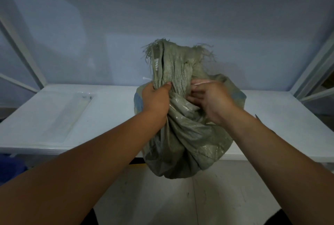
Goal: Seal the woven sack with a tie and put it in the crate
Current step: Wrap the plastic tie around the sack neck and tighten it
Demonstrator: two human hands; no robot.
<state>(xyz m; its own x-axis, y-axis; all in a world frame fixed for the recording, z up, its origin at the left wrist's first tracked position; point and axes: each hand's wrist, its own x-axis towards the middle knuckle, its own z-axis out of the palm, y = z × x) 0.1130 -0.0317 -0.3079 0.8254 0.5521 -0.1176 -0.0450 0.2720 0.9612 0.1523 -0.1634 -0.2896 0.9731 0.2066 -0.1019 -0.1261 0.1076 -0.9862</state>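
The sack [182,130], grey-green and woven, sits in the centre of the frame on the front edge of the white bench [108,116], its bulging lower part hanging past that edge toward the bottom of the frame. Its neck is gathered into a twisted bunch that stands upright, with frayed threads spreading at the top.

The left hand [156,99] has its grip closed around the bunched neck from the left, thumb across the front of the folds. The right hand [209,101] is at the right of the neck just below the bunch; its fingers are curled into the fabric, and blur hides exactly what they pinch.

A thin white tie [146,79] tip pokes out to the left of the neck, just above the left hand.

A shallow clear tray [68,114] lies on the bench at the left of the frame, well apart from the sack.
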